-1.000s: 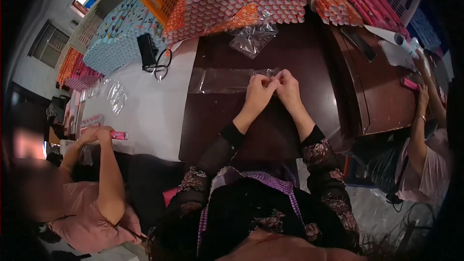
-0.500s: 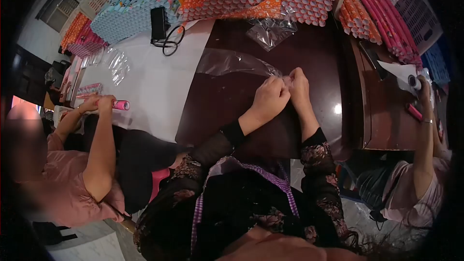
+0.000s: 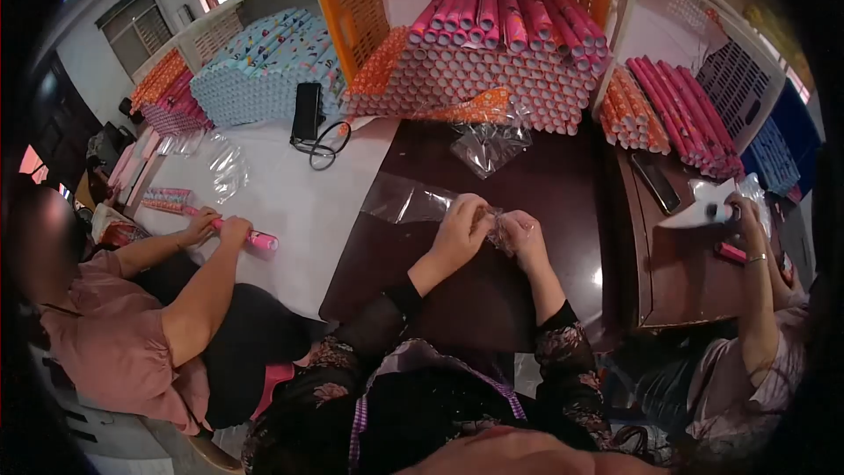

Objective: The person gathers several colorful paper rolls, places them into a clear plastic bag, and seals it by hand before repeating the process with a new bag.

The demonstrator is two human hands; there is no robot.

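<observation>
My left hand [image 3: 459, 230] and right hand [image 3: 525, 240] meet over the dark table [image 3: 563, 202], fingers curled narrow and pinching the crinkled end of a clear plastic bag [image 3: 413, 202]. The film is thin, glossy and wrinkled where I grip it; it bunches into a small shiny wad between my two hands, and the flat, see-through rest of it trails off to the left of my left hand, lying on the smooth brown tabletop. My sleeves are black lace with a flower pattern. Beyond my knuckles lies a loose heap of more clear bags [image 3: 489, 142], crumpled and catching the light, near the foot of a big stack of paper tubes [image 3: 492, 66], round white-rimmed ends facing me, wrapped in pink and orange paper. Behind them stands an orange mesh crate [image 3: 347, 0]. To the right, more pink and orange tubes [image 3: 659, 110] lie slanted, and a dark phone [image 3: 655, 182] rests flat on the table. On the white table [image 3: 281, 211] to my left sit a black box with a cord [image 3: 308, 114] and a bank of blue patterned tubes [image 3: 255, 62]. A co-worker on the left holds a pink tube [image 3: 255, 238] with both hands; another on the right grips something white [image 3: 703, 211].
</observation>
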